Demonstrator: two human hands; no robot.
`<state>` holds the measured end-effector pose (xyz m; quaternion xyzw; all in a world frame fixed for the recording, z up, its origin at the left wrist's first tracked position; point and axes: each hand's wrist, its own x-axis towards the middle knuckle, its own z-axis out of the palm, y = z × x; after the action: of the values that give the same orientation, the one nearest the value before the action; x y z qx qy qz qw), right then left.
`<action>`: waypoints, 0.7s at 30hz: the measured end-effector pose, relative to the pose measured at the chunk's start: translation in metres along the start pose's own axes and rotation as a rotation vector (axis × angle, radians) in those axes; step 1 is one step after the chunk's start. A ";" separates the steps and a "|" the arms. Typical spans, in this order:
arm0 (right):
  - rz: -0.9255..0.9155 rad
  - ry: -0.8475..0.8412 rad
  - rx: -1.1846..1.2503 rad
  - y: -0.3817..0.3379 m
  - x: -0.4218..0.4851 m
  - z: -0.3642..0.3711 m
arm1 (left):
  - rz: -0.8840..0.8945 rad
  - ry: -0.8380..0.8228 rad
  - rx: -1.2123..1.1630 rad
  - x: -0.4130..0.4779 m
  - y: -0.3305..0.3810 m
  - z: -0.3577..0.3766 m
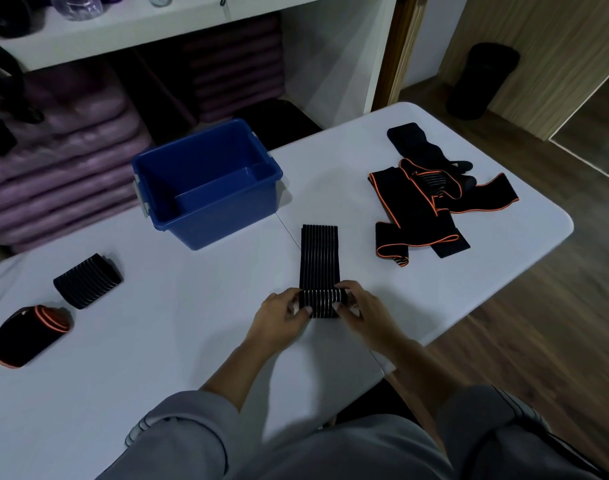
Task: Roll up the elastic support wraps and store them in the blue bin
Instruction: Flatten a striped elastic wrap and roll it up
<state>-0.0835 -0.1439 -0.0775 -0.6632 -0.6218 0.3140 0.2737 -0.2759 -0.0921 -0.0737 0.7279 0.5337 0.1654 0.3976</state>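
- The striped wrap [318,258] lies near the middle of the white table [157,341]. Its flat tail runs from the hands towards the far edge and ends just short of the blue bin [220,223].
- The near end of the wrap is wound into a short roll, which sits between the two hands.
- The left hand [282,311] grips the roll's left end, its fingers [305,310] curled in against the fabric.
- The right hand [362,308] grips the right end the same way, its fingers [341,306] bent round the roll. Both hands hold narrow and tight on the cloth.
- The blue bin stands at the far edge of the table, left of the flat tail; only its own blue floor and inner walls show inside it.
- Two finished rolls lie near the left edge: a striped roll [87,280] and, nearer the person, an orange-edged roll [26,336], just beside each other.
- A loose heap of orange-edged wraps [434,206] lies towards the far right corner, and a plain black wrap [417,143] touches its far side.
- Purple mats [71,150] are stacked under a shelf beyond the table.
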 end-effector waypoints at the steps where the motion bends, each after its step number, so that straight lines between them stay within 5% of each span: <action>1: 0.050 -0.006 0.014 -0.001 0.002 0.000 | -0.090 -0.009 -0.067 0.001 0.002 0.000; 5: 0.132 0.038 -0.015 -0.002 0.006 0.009 | -0.248 -0.001 -0.068 0.001 0.005 0.007; 12: -0.203 0.081 -0.093 0.012 -0.002 0.007 | 0.283 0.077 0.262 -0.007 -0.006 0.011; 18: -0.238 -0.078 -0.291 0.021 -0.004 0.000 | 0.356 -0.127 0.496 -0.003 -0.024 0.006; 21: -0.242 -0.050 -0.235 0.019 0.001 -0.001 | 0.310 -0.108 0.393 0.003 -0.018 0.004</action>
<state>-0.0702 -0.1439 -0.0907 -0.6030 -0.7360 0.2205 0.2146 -0.2836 -0.0887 -0.0911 0.8721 0.4154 0.0783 0.2463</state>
